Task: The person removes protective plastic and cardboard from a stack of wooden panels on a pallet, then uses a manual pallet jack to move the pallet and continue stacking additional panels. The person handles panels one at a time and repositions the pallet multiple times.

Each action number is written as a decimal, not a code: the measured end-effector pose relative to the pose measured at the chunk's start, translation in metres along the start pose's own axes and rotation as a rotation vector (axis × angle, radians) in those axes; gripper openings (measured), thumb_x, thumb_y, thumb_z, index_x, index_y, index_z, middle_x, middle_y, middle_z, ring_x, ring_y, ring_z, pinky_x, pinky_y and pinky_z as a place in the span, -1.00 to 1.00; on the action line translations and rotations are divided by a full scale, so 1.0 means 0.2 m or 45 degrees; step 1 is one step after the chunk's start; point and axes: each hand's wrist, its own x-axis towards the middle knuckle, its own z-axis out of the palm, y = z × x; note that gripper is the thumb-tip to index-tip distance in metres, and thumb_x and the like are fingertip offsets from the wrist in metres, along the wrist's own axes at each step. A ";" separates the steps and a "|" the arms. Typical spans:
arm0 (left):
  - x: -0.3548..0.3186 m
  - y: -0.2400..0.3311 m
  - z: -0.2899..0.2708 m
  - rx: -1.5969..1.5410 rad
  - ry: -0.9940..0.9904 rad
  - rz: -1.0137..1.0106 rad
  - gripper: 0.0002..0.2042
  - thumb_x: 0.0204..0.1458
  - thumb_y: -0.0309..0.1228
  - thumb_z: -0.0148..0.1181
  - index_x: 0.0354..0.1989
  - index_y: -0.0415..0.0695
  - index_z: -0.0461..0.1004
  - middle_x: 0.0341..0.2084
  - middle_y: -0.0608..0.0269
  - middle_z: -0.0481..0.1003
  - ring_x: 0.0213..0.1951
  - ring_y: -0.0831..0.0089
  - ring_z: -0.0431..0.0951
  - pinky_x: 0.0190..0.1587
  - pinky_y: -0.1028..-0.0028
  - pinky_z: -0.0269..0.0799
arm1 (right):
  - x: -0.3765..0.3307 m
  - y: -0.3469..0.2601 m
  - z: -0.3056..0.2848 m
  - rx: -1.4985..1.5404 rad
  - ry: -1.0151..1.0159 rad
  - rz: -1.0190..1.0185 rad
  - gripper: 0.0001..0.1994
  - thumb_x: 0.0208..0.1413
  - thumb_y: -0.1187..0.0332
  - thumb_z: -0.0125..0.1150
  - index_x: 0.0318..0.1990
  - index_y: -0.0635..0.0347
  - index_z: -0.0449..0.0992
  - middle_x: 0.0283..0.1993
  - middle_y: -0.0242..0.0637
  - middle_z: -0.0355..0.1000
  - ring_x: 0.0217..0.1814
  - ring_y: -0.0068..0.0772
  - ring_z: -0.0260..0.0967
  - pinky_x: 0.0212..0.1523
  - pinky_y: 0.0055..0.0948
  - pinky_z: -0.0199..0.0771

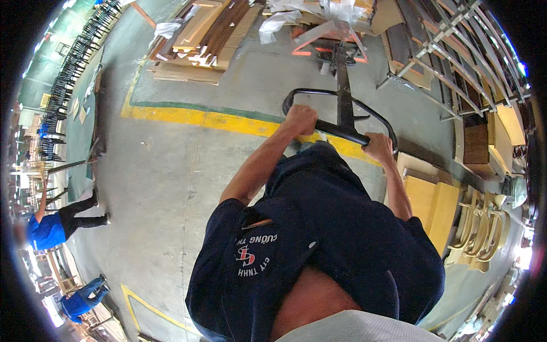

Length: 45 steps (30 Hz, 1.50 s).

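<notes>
Both my arms reach forward to the black loop handle (343, 131) of a pallet jack. My left hand (302, 119) is closed around the handle's left end, and my right hand (378, 146) is wrapped around its right end. From the handle a dark shaft (343, 85) runs away from me to the orange-red body (302, 53) of the jack. Sheets and clear plastic wrap (279, 25) lie above that body; the jack's forks are hidden. Below the handle my feet are mostly covered by my dark clothing.
Stacked boards and flat cardboard (199, 43) lie ahead on the left. A metal rack (439, 62) with long panels stands to the right, near yellowish boards (434, 211) and curved wooden parts (478, 228). A yellow floor line (222, 121) crosses ahead. Two people in blue (48, 231) are far left.
</notes>
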 end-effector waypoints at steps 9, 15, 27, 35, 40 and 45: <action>-0.43 -0.33 -0.04 0.003 -0.117 0.125 -0.87 -0.32 -0.41 0.15 -0.54 -0.11 0.56 -0.54 -0.01 0.54 -0.38 0.04 0.58 -0.33 0.13 0.50 | -0.18 -0.55 0.16 0.089 0.002 0.144 -0.72 -0.23 0.29 0.16 -0.26 0.00 0.57 -0.35 -0.10 0.52 -0.23 -0.01 0.48 -0.17 -0.10 0.45; -0.77 -0.48 0.01 0.033 -0.058 0.177 -0.88 -0.31 -0.44 0.14 -0.54 -0.11 0.55 -0.57 -0.02 0.53 -0.39 0.04 0.57 -0.33 0.12 0.49 | -0.37 -0.90 0.34 0.085 0.066 0.196 -0.74 -0.24 0.25 0.15 -0.31 0.01 0.57 -0.40 -0.11 0.51 -0.27 0.01 0.48 -0.22 -0.10 0.45; -1.42 -0.56 -0.06 0.063 -0.075 0.226 -0.91 -0.28 -0.45 0.13 -0.55 -0.09 0.53 -0.56 0.01 0.53 -0.40 0.05 0.56 -0.35 0.11 0.44 | -0.83 -1.44 0.48 0.129 0.067 0.217 -0.75 -0.25 0.24 0.12 -0.37 0.09 0.56 -0.42 -0.05 0.50 -0.29 0.01 0.48 -0.24 -0.10 0.43; -1.80 -0.38 0.04 0.090 -0.195 0.158 -0.90 -0.30 -0.39 0.15 -0.54 -0.06 0.52 -0.57 0.06 0.53 -0.42 0.04 0.57 -0.36 0.09 0.45 | -1.22 -1.53 0.57 0.122 0.077 0.156 -0.81 -0.14 0.26 0.08 -0.38 0.06 0.54 -0.42 -0.08 0.50 -0.28 0.00 0.49 -0.27 -0.07 0.45; -2.01 -0.10 0.11 -0.027 -0.255 0.145 -0.81 -0.31 -0.31 0.20 -0.52 -0.13 0.57 -0.53 -0.03 0.54 -0.39 0.09 0.59 -0.32 0.15 0.52 | -1.48 -1.45 0.57 -0.007 -0.178 0.216 -0.79 -0.18 0.26 0.08 -0.37 0.04 0.56 -0.39 -0.08 0.50 -0.25 0.02 0.48 -0.23 -0.06 0.45; -1.94 -0.38 -0.11 -0.062 -0.178 0.178 -0.83 -0.34 -0.41 0.15 -0.54 -0.18 0.58 -0.52 -0.03 0.55 -0.39 0.11 0.59 -0.34 0.18 0.51 | -1.26 -1.62 0.32 0.080 -0.200 0.148 -0.77 -0.20 0.21 0.13 -0.35 0.04 0.55 -0.40 -0.07 0.50 -0.26 0.03 0.46 -0.19 -0.06 0.44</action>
